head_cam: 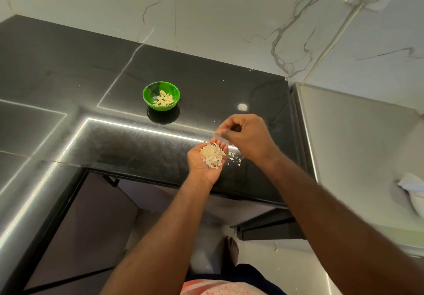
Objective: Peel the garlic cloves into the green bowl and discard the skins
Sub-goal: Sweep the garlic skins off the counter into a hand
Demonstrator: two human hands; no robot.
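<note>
counter: black polished stone, glossy, carrying all the task items.

hands: left hand is held palm up over the counter's near edge, fingers gently cupped, acting as a tray rather than gripping. right hand hovers just above the left fingertips with its fingers curled in, thumb and forefinger pinching what looks like a thin sliver of skin; the sliver is too small to confirm further.

green bowl: small, round, bright translucent plastic, standing upright on the counter well apart from both hands, toward the wall.

skins: a loose heap lying in the left palm and across its fingers. pale cream to white, papery, curled flakes. judged to be nearly weightless, brittle and prone to drift or cling to skin; a draught or a quick tilt of the palm would likely scatter them. best carried cupped and level, and picked up singly by a fingertip pinch.

garlic cloves: a small cluster of peeled, pale yellow, smooth pieces in the bottom of the green bowl. judged firm, a little slick.

scraps: a few white flecks on the counter just beside the left hand, under the right wrist. not yet gathered.
</note>
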